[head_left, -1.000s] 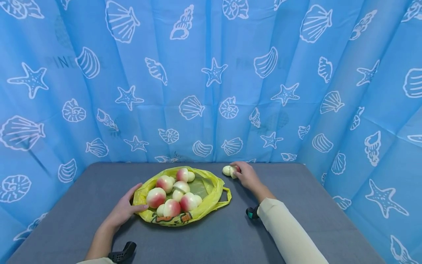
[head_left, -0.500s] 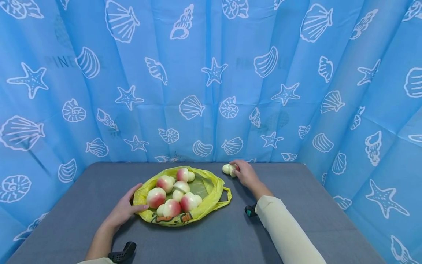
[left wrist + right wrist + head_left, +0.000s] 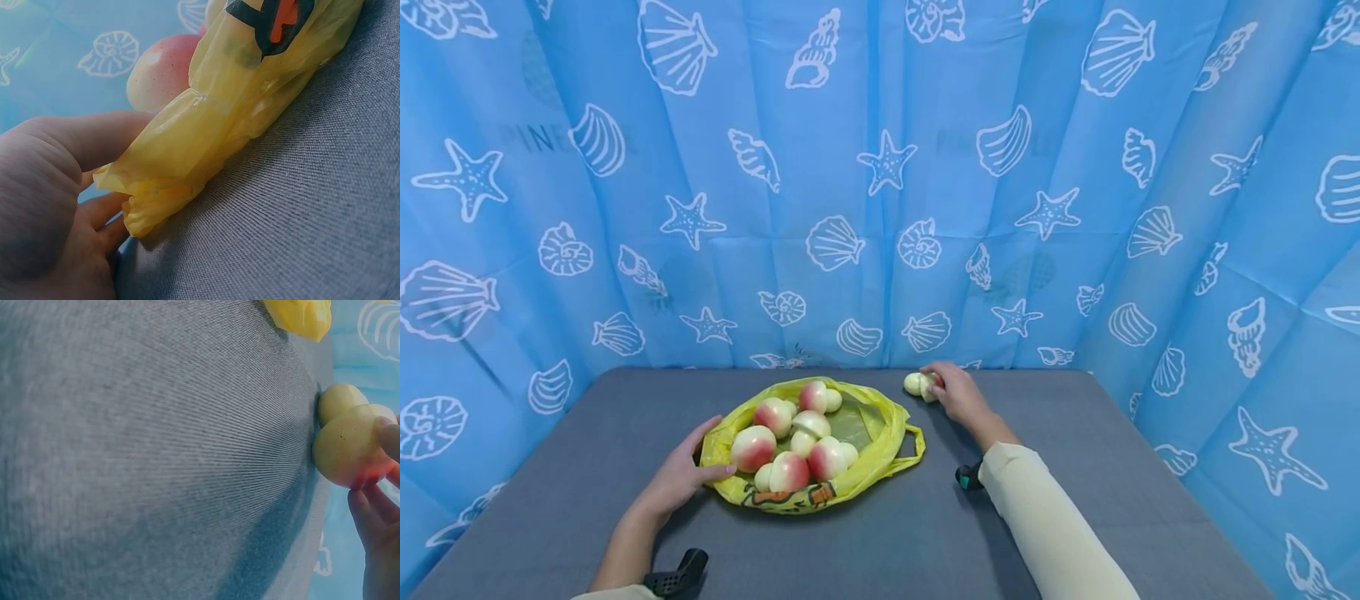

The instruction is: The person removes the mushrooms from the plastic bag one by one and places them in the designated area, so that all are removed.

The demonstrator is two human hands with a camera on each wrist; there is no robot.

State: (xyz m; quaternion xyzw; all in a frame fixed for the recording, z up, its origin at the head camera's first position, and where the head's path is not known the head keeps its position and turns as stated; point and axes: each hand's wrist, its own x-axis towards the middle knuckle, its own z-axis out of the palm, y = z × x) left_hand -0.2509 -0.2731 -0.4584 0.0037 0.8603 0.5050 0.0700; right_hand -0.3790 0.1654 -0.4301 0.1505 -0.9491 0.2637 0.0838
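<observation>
A yellow plastic bag (image 3: 891,429) lies with its mouth spread wide, several cream-and-red toy mushrooms (image 3: 755,449) inside it. My left hand (image 3: 673,483) holds the bag's left rim. In the left wrist view the thumb laps over the yellow plastic (image 3: 181,147) while the other fingers stay on the outer side. Beyond the bag, near the table's far edge, my right hand (image 3: 964,398) grips another toy mushroom (image 3: 350,447) by its cap. Thumb and fingertips stand on opposite sides of that cap, and its pale stem points left in the head view.
The grey cloth-covered table (image 3: 880,550) extends around the bag. A loop handle (image 3: 913,446) of the bag sticks out to the right. Behind the table hangs a blue curtain (image 3: 887,250) with white shell and starfish prints. Each wrist carries a dark strapped device (image 3: 679,575).
My right hand and the toy mushroom in it have shifted very slightly toward the table's far edge. The left hand and the bag stay as they were.
</observation>
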